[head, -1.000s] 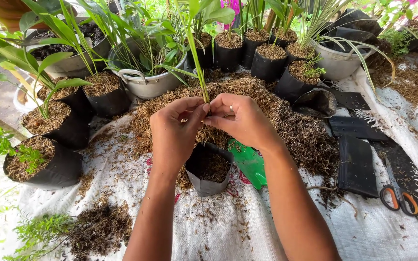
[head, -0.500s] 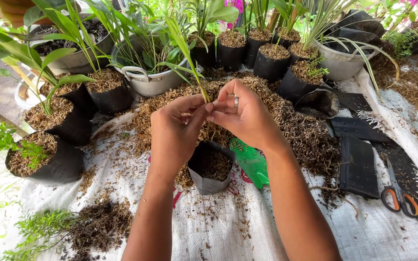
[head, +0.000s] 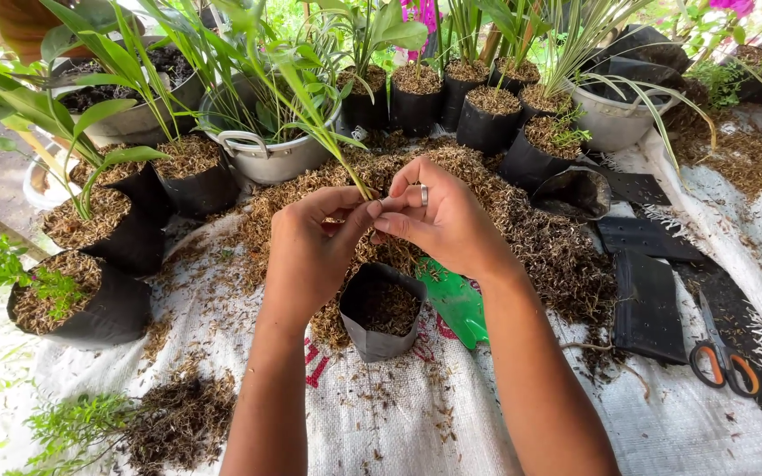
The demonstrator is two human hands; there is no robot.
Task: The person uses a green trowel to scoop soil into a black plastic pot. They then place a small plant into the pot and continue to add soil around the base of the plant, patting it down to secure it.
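Our left hand (head: 310, 251) and right hand (head: 441, 220) meet, fingertips pinched on a seedling's (head: 315, 97) base, above the part-filled black grow bag (head: 381, 308). Pinching hard could snap its thin stem. The green trowel (head: 456, 300) lies beside the bag.

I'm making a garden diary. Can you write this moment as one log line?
left hand: pinching seedling stem | right hand: pinching same stem | black grow bag: below hands, part filled | green trowel: beside bag | scissors: lying far right
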